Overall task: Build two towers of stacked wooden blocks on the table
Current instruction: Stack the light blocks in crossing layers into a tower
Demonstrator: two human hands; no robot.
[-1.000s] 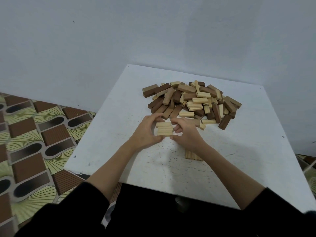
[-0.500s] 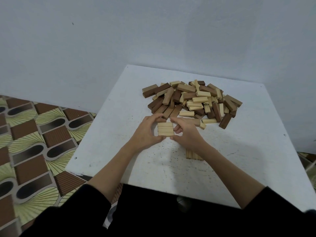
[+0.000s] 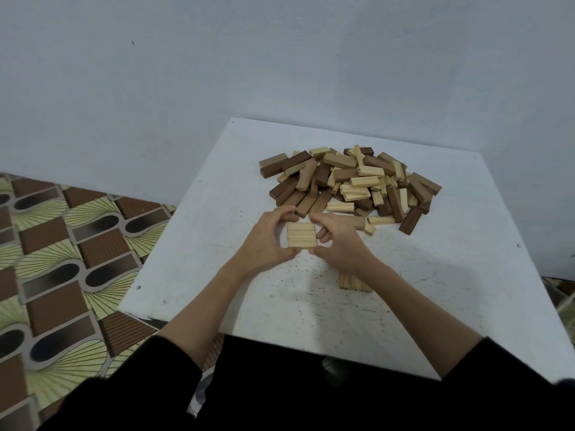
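Floor point(image 3: 56, 244): It is seen on the far left. It is covered with a pattern of brown, yellow and grey shapes.
Wall point(image 3: 217, 57): A plain pale wall is seen behind everything.
Table point(image 3: 193, 244): A white square top is seen in the middle. Small dark scratches are seen on it.
Left sleeve point(image 3: 130, 387): A black sleeve is pushed up on the left arm. The bare forearm is stretched out over the table.
Left hand point(image 3: 264, 241): It is placed on the left side of the small flat square. Its fingers are curled round the far and near edges of the square, so the square is gripped.
Small flat square point(image 3: 301, 234): It is made of light blocks laid side by side. It is held between both hands, near the middle of the table, just in front of the big pile.
Right hand point(image 3: 339, 241): It is placed on the right side of the square. Its fingers and thumb are curled round that side, so the square is gripped by it too.
Second row of blocks point(image 3: 351, 283): Light blocks are laid side by side on the table. They are partly hidden under the right forearm.
Big pile point(image 3: 348, 181): Many loose blocks, light and dark brown, are heaped at the back of the table.
Right sleeve point(image 3: 513, 387): A black sleeve is seen at the bottom right.
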